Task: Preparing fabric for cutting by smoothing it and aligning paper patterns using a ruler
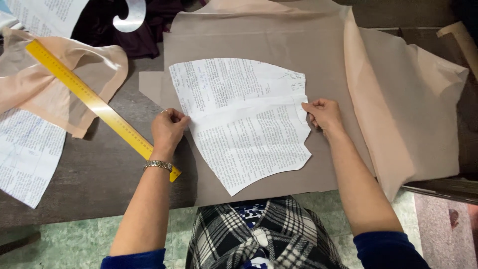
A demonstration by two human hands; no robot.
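A curved white paper pattern piece point(244, 119), printed with text, lies on a flat piece of taupe fabric point(259, 35) on the dark table. My left hand point(168, 128) pinches the pattern's left edge at a fold across its middle. At the right edge of the same fold, my right hand point(323, 113) pinches the paper. Both hands rest on the fabric.
A yellow ruler point(94, 102) lies diagonally at the left, over peach fabric point(59, 84). Another printed paper piece point(27, 154) sits at the far left. Peach fabric point(413, 109) drapes over the right side. A metal curve tool point(130, 17) lies at the top. Green floor tiles point(74, 239) show below.
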